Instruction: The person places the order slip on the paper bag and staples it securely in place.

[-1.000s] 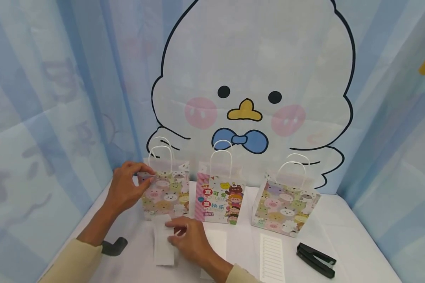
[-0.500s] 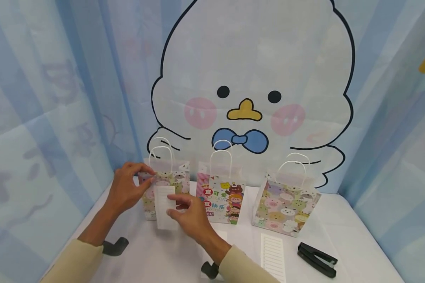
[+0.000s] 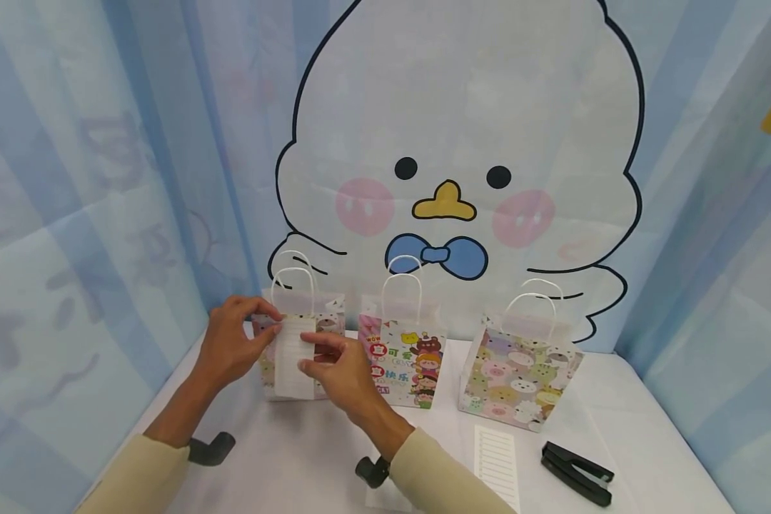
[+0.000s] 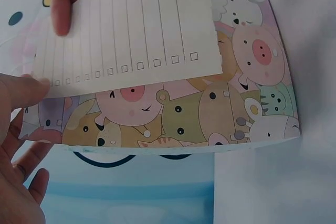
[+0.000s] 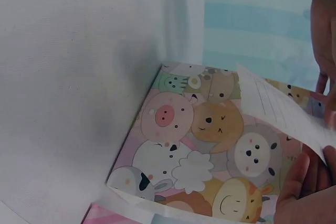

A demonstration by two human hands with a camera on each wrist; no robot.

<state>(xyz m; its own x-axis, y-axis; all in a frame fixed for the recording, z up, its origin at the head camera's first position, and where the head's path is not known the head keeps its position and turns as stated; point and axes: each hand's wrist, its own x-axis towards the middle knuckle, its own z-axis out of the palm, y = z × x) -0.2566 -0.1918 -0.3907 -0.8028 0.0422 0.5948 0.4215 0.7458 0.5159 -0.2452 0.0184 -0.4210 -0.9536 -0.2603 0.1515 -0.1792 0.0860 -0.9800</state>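
Note:
At the left of the table stands a paper gift bag (image 3: 330,325) with cartoon animals and white handles. My left hand (image 3: 231,339) pinches its upper left edge, thumb in front and fingers behind, as the left wrist view shows. A white lined checklist strip (image 3: 294,360) hangs upright in front of the bag. My right hand (image 3: 343,375) pinches the strip by its right side. In the left wrist view, the left thumb (image 4: 23,90) touches the strip's upper corner. The right wrist view shows the strip (image 5: 273,100) curving away from the bag's face at its lower end.
A pink and white bag (image 3: 401,364) stands close on the right, and another animal bag (image 3: 520,375) is farther right. In front lie a second checklist strip (image 3: 496,464) and a black stapler (image 3: 577,473). White paper (image 3: 385,497) lies partly under the right forearm.
My right hand has lifted the strip from the table and brought it up against the bag's front, near the left thumb. The left hand has stayed at the bag's edge.

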